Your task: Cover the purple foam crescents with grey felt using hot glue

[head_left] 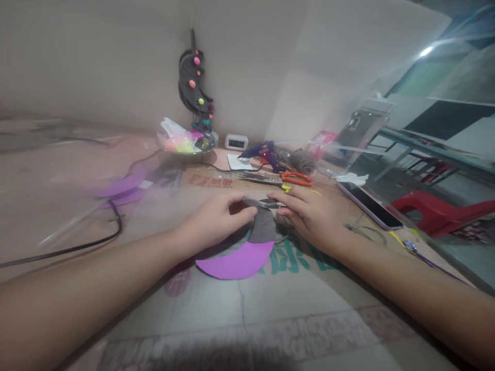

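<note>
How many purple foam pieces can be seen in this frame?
2. One purple crescent, partly wrapped in grey, lies by the left hand and right hand; a second purple piece, blurred, lies far left near the black cable. The blur may hide more.

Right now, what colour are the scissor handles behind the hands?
Orange; the scissors show best in the head view.

My left hand (216,219) and right hand (309,214) side by side on crescent cutout (235,260), which lies flat on cardboard (270,299). Behind hands: scissors (286,179), then glue gun (265,153), digital clock (236,141) at wall. Bowl (187,144) left of clock. Phone (369,204) right of right hand. Cable (77,247) far left.
</note>
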Demonstrator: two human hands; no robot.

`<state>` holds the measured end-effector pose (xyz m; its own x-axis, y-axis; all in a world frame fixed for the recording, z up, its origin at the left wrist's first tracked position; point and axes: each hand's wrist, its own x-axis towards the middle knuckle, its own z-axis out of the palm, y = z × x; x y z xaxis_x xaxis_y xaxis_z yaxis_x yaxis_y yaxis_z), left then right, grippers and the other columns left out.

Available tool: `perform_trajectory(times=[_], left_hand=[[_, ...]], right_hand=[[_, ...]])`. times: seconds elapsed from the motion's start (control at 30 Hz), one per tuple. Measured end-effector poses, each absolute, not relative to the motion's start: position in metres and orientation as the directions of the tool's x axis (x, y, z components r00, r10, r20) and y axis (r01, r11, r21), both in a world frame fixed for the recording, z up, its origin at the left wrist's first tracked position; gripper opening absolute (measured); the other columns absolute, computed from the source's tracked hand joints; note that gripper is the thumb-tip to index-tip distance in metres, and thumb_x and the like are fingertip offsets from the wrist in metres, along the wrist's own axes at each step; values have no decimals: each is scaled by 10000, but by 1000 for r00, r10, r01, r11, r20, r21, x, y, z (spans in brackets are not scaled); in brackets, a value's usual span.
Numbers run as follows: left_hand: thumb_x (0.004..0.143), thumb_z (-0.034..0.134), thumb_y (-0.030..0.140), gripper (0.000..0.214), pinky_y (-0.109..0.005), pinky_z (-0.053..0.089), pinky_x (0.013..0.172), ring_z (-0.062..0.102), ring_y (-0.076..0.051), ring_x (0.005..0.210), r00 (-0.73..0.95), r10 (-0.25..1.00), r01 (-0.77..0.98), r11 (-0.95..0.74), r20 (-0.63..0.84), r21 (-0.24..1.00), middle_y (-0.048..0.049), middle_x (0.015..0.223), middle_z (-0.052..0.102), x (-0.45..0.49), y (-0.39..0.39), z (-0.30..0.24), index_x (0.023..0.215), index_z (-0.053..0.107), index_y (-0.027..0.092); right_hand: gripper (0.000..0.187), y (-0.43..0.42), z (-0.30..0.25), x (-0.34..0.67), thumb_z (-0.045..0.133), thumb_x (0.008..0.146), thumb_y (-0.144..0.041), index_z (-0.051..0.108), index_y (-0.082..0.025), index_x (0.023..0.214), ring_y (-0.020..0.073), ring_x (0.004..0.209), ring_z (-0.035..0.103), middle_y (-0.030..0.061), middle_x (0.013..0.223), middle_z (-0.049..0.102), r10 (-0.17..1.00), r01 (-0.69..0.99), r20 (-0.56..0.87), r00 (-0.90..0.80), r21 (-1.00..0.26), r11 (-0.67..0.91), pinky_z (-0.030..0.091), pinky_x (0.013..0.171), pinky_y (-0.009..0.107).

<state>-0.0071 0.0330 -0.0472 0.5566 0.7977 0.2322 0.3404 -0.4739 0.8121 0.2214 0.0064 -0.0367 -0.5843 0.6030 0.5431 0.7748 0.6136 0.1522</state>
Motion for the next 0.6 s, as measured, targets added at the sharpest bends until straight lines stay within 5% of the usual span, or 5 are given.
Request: perform_trajectory(times=[0.6], left_hand=[[829, 503, 348, 221, -233, 407, 611, 534, -129, 669, 610, 770, 226, -394, 186, 891, 4, 717, 600, -7, 34, -47, 769, 607, 161]], right_hand=[[283, 6, -36, 223, 458, 937, -276, 645, -150, 1108, 139, 660, 479, 35, 736, 536, 575, 747, 555, -601, 134, 651, 365, 592, 266]])
